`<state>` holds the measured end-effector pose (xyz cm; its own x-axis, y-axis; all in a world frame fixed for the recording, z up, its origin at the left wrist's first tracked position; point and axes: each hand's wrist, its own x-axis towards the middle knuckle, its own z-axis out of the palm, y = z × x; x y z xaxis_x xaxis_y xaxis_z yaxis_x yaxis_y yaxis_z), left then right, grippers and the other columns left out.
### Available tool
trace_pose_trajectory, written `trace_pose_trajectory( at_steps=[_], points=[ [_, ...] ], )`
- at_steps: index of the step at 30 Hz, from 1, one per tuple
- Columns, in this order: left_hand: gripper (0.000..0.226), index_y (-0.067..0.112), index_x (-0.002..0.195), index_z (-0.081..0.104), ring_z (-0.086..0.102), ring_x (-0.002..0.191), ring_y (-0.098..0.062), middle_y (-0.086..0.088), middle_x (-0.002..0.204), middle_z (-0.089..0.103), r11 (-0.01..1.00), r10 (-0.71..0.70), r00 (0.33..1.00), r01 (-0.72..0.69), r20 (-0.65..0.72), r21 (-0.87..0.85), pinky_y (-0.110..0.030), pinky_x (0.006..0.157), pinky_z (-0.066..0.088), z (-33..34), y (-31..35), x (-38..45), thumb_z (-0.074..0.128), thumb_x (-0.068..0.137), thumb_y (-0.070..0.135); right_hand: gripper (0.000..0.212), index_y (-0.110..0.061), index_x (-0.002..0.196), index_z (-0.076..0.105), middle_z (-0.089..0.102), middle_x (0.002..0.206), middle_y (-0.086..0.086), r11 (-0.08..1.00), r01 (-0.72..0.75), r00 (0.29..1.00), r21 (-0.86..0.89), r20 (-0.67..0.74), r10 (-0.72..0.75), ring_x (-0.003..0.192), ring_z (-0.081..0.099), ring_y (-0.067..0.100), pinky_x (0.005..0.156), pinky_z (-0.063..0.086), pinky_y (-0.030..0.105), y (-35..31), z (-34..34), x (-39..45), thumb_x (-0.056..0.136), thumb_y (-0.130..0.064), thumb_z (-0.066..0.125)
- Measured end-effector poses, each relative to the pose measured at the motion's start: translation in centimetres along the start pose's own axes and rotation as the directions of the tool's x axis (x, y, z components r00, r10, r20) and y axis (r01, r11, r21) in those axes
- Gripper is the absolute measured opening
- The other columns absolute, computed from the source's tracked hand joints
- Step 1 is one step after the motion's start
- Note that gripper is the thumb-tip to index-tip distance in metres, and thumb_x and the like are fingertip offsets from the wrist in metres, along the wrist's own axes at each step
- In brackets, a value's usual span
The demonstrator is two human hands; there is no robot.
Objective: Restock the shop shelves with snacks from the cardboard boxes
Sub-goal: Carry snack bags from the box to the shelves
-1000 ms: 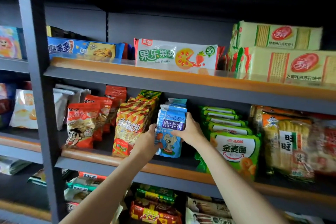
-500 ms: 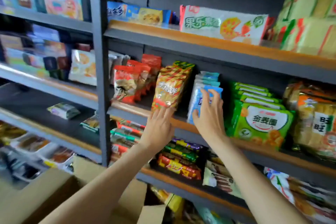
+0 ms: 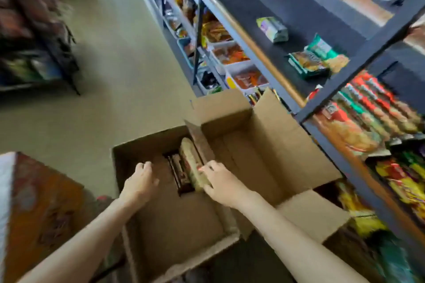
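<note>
The person's right hand closed its fingers on a tan snack packet standing on edge deep in the open cardboard box, at twelve o'clock from the wrists. The left hand, at nine o'clock of the packet, hovered with fingers spread. The packet looked light, crinkly and crushable, best pinched by its upper edge.

A pale floor fills the upper left of the frame. A blurred dark rack stands at the far left edge. An orange patterned cloth sits lower left.
</note>
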<state>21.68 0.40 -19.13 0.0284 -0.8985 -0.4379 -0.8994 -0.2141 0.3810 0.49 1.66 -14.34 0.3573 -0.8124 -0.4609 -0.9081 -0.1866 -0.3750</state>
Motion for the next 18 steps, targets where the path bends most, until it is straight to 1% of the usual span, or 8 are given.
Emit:
trace_pose_trajectory(
  at_steps=[2, 4, 7, 10, 12, 14, 16, 18],
  points=[
    [0.035, 0.009, 0.123, 0.043, 0.054, 0.108, -0.029, -0.009, 0.119, 0.047, 0.998, -0.060, 0.996, 0.060, 0.065, 0.005, -0.039, 0.091, 0.045, 1.7, -3.7, 0.4, 0.049, 0.090, 0.020, 0.043, -0.008, 0.138, 0.037, 0.033, 0.140, 0.014, 1.000, -0.002, 0.991, -0.005, 0.133, 0.003, 0.128, 0.034, 0.031, 0.103, 0.036, 0.038, -0.8, 4.1, 3.2, 0.096, -0.015, 0.043],
    [0.033, 0.009, 0.122, 0.045, 0.055, 0.108, -0.027, -0.009, 0.119, 0.049, 0.996, -0.087, 0.993, 0.090, 0.083, -0.027, -0.038, 0.093, 0.044, 3.6, -6.1, 0.8, 0.048, 0.090, 0.018, 0.043, -0.008, 0.137, 0.036, 0.032, 0.138, 0.014, 0.999, -0.051, 0.967, -0.006, 0.249, 0.051, 0.128, 0.034, 0.031, 0.103, 0.036, 0.039, -0.6, 8.2, 6.2, 0.096, -0.016, 0.044],
    [0.034, 0.010, 0.126, 0.045, 0.055, 0.109, -0.023, -0.007, 0.124, 0.049, 0.992, -0.093, 0.993, 0.098, 0.073, -0.074, -0.036, 0.095, 0.045, 6.0, -8.0, 2.2, 0.047, 0.092, 0.017, 0.049, -0.007, 0.140, 0.030, 0.028, 0.142, 0.014, 0.980, -0.200, 0.932, 0.012, 0.312, 0.186, 0.132, 0.030, 0.031, 0.106, 0.034, 0.039, 0.7, 13.7, 11.0, 0.095, -0.019, 0.048],
    [0.037, 0.013, 0.130, 0.042, 0.056, 0.108, -0.020, -0.004, 0.128, 0.046, 0.996, -0.024, 1.000, 0.025, 0.021, -0.081, -0.034, 0.095, 0.046, 8.2, -9.2, 4.7, 0.047, 0.093, 0.016, 0.049, -0.006, 0.138, 0.030, 0.029, 0.141, 0.016, 0.962, -0.273, 0.938, 0.014, 0.228, 0.263, 0.129, 0.035, 0.031, 0.103, 0.034, 0.037, 2.8, 18.3, 16.9, 0.094, -0.019, 0.049],
    [0.036, 0.014, 0.129, 0.044, 0.058, 0.103, -0.020, -0.002, 0.127, 0.046, 0.997, 0.026, 0.999, -0.028, -0.031, -0.070, -0.032, 0.091, 0.048, 9.4, -10.1, 5.9, 0.047, 0.093, 0.014, 0.049, -0.005, 0.139, 0.027, 0.025, 0.144, 0.021, 0.968, -0.232, 0.960, -0.096, 0.136, 0.244, 0.129, 0.034, 0.034, 0.105, 0.032, 0.039, 4.2, 21.2, 21.0, 0.095, -0.016, 0.046],
    [0.036, 0.014, 0.128, 0.047, 0.057, 0.104, -0.018, -0.001, 0.127, 0.047, 0.996, 0.028, 0.994, -0.036, -0.109, -0.076, -0.029, 0.089, 0.051, 10.4, -11.0, 6.5, 0.048, 0.092, 0.011, 0.050, -0.007, 0.143, 0.020, 0.016, 0.148, 0.028, 0.953, -0.225, 0.966, -0.203, 0.079, 0.245, 0.133, 0.027, 0.040, 0.109, 0.027, 0.042, 4.6, 23.8, 24.5, 0.097, -0.012, 0.040],
    [0.035, 0.013, 0.125, 0.051, 0.057, 0.104, -0.016, -0.002, 0.125, 0.050, 0.995, 0.050, 0.984, -0.064, -0.172, -0.079, -0.027, 0.088, 0.052, 11.3, -11.7, 6.8, 0.051, 0.090, 0.008, 0.048, -0.009, 0.140, 0.020, 0.014, 0.147, 0.032, 0.932, -0.286, 0.956, -0.224, -0.008, 0.292, 0.130, 0.029, 0.045, 0.107, 0.027, 0.047, 4.4, 26.0, 26.8, 0.096, -0.006, 0.036],
    [0.033, 0.010, 0.120, 0.056, 0.059, 0.100, -0.017, -0.004, 0.121, 0.054, 0.989, 0.113, 0.975, -0.128, -0.194, -0.070, -0.024, 0.085, 0.052, 12.2, -11.9, 6.9, 0.055, 0.087, 0.004, 0.047, -0.013, 0.137, 0.022, 0.015, 0.146, 0.029, 0.925, -0.325, 0.945, -0.196, -0.079, 0.316, 0.123, 0.034, 0.045, 0.101, 0.032, 0.049, 3.7, 27.5, 27.2, 0.094, -0.004, 0.038]
  ],
)
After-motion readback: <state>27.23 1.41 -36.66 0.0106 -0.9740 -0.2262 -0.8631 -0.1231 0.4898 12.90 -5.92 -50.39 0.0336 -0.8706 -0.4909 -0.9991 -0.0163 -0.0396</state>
